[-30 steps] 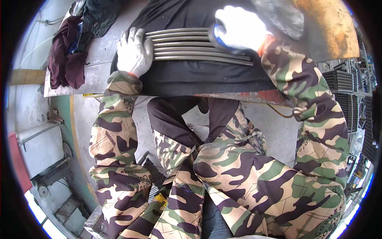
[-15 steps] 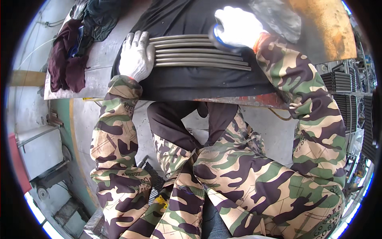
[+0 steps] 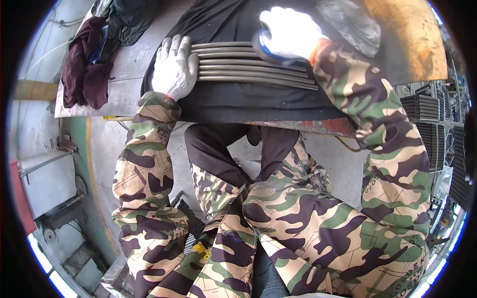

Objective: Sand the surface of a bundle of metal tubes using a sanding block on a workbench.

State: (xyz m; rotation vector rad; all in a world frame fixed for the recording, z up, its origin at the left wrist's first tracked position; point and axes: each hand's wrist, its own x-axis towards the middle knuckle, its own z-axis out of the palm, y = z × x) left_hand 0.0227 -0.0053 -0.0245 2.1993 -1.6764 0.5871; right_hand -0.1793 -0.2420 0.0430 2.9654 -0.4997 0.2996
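Several thin grey metal rods [image 3: 248, 69] lie side by side across a black cloth [image 3: 226, 105] on the table. Over their left ends rests my gloved left hand [image 3: 174, 69], flat, with its fingers stretched out and pointing away from me. My gloved right hand [image 3: 290, 32] is closed around a dark, round, disc-like thing with a blue edge [image 3: 267, 53], above the far rods toward their right ends. That disc is blurred and partly covered by the glove, so its exact kind does not show. It hides the right part of the farthest rods.
Crumpled maroon cloth [image 3: 85, 74] and dark green cloth [image 3: 126, 22] lie on the table's left side. A clear plastic bag [image 3: 353, 27] sits beyond my right hand, beside a rusty orange-brown sheet [image 3: 407, 37]. Stacked dark bars [image 3: 420, 107] stand on the right, below table level.
My right hand has shifted left along the rods with the round thing. My left hand and the rods appear slightly farther right in the picture, and the whole view has shifted a little.
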